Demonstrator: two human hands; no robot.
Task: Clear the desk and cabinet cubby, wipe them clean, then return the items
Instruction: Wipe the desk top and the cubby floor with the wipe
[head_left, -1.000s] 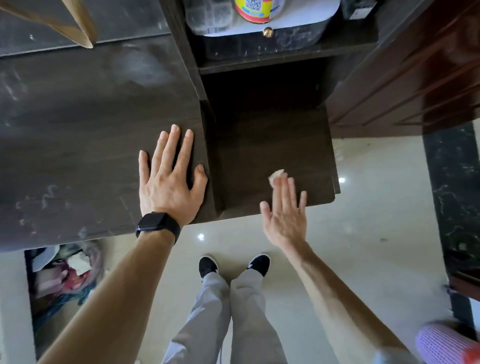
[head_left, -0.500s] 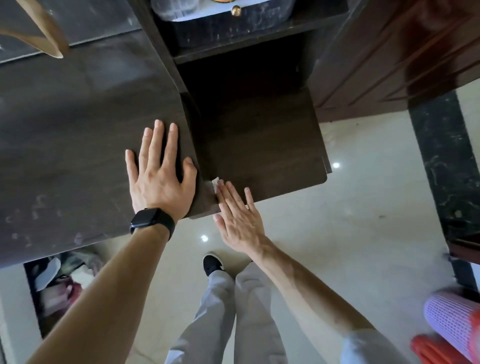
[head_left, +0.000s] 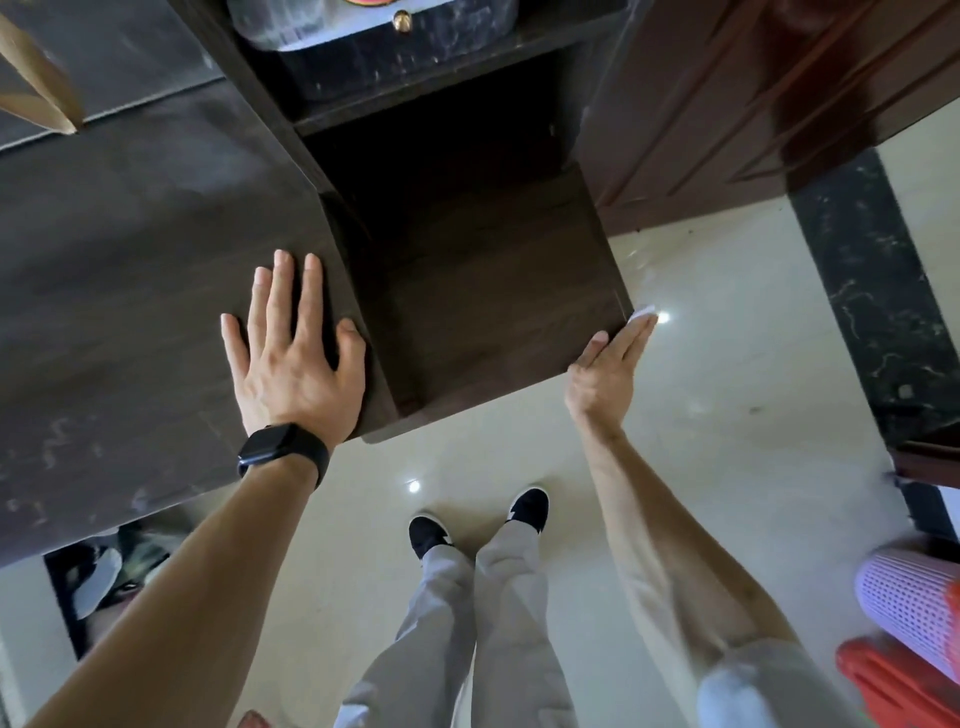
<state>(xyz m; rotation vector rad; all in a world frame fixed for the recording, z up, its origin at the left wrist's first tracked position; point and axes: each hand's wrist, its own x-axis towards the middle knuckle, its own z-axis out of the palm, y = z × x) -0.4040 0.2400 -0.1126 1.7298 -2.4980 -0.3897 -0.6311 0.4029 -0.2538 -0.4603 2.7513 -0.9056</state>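
My left hand (head_left: 291, 353) lies flat with spread fingers on the dark desk top (head_left: 119, 291), a black watch on its wrist. To its right sits the lower dark shelf of the cabinet cubby (head_left: 483, 301), bare of items. My right hand (head_left: 608, 364) has straight fingers pressed against the shelf's front right corner, with a small white wipe (head_left: 644, 313) showing under the fingertips.
Above the cubby a shelf holds a dark box with a brass knob (head_left: 401, 21) and a clear container. A brown wooden door (head_left: 753, 104) stands at right. Pink and red baskets (head_left: 909, 613) sit on the pale floor. A bin of clutter (head_left: 104, 577) is under the desk.
My right hand slid with the wipe from the shelf's front left corner to its front right corner. My left hand stayed flat on the desk.
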